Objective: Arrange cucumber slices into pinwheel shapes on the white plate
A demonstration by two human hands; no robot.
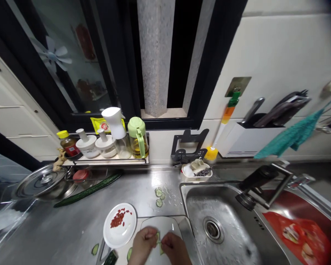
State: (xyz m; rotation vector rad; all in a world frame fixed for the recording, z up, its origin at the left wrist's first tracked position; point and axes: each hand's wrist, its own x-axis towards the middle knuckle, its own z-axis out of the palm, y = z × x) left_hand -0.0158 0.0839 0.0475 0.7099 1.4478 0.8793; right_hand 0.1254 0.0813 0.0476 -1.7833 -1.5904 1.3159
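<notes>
Over a white squarish plate (169,223), my left hand (145,243) and my right hand (175,247) are close together with fingertips pinched. A thin pale green piece of cucumber (158,236) is in my left fingertips. Another thin green piece (161,249), seemingly cucumber too, hangs at my right fingertips. Whether the two pieces are joined I cannot tell. To the left, a round white plate (107,232) bears small red berries (117,219). A cut cucumber end (110,257) lies below it, beside the white cutting board (123,254). Several cucumber slices (159,202) rest on the wet counter behind.
A steel sink (191,195) is on the right, its faucet (280,184) at the back, with a red plastic bag (298,235) in the farther basin. A whole cucumber (91,189) lies left. Behind stand an oil bottle (138,138), seasoning jars (86,145) and a knife holder (251,138).
</notes>
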